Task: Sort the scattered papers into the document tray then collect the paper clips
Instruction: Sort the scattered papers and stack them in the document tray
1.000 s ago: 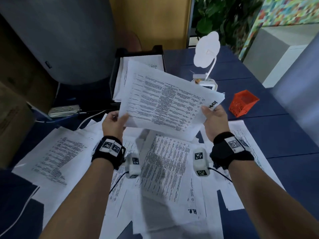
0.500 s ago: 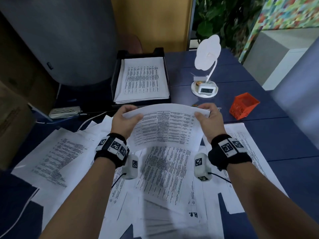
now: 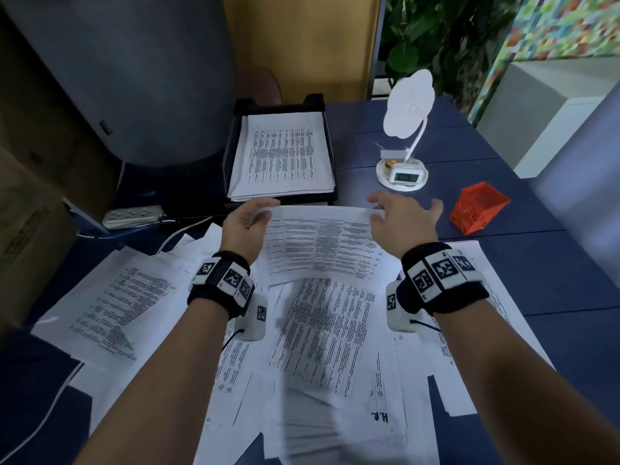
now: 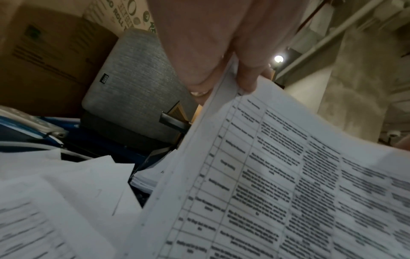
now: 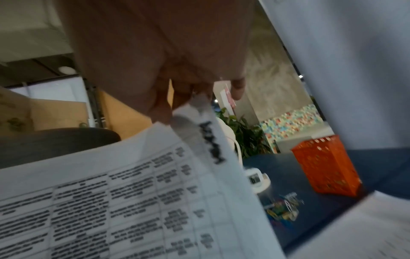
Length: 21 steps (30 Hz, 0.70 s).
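Note:
A printed sheet (image 3: 322, 246) hovers low over the scattered papers (image 3: 117, 303), just in front of the black document tray (image 3: 232, 146), which holds a paper stack (image 3: 285, 156). My left hand (image 3: 248, 219) pinches the sheet's far left corner; the left wrist view shows thumb and finger on the sheet's edge (image 4: 224, 82). My right hand (image 3: 399, 213) is spread at the far right corner, fingers on the sheet's edge and thumb out to the side. Coloured paper clips (image 5: 286, 208) lie on the blue table near an orange mesh basket (image 3: 478, 208).
A white cloud-shaped lamp with a small clock (image 3: 402, 176) stands right of the tray. A power strip (image 3: 132, 216) with its cable lies at the left. A grey chair back (image 3: 134, 78) and cardboard boxes (image 3: 27, 229) border the table on the far left.
Both hands lowered the sheet from upright in front of the tray to nearly flat over the papers. The right hand's fingers have spread off their grip.

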Each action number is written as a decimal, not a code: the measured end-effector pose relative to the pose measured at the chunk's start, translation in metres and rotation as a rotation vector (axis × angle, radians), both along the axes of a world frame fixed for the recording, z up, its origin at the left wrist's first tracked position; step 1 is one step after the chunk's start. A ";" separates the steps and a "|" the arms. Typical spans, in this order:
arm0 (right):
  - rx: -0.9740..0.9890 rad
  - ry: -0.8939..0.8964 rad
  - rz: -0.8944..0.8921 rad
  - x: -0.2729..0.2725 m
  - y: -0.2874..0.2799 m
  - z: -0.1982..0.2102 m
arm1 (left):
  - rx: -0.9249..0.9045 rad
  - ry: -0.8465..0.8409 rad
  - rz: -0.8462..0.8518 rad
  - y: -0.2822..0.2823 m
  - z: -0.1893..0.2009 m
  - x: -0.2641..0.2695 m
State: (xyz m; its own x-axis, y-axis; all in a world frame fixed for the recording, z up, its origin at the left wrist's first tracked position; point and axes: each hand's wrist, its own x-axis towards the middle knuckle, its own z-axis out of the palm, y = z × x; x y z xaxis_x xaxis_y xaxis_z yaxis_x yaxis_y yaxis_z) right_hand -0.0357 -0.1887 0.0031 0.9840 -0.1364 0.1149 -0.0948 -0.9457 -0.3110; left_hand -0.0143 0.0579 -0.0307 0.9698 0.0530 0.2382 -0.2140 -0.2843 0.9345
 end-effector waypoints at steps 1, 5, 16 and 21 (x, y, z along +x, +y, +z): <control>-0.043 0.036 0.041 0.000 0.004 0.003 | -0.016 0.003 -0.030 -0.001 0.004 0.000; 0.000 0.095 0.107 0.000 0.015 0.007 | -0.101 -0.003 -0.064 0.000 0.016 0.001; 1.160 0.020 0.121 -0.003 0.004 -0.003 | -0.435 0.260 0.069 0.006 0.009 0.002; 1.120 0.003 0.035 -0.004 0.015 -0.022 | -0.378 0.129 0.109 -0.006 0.010 -0.004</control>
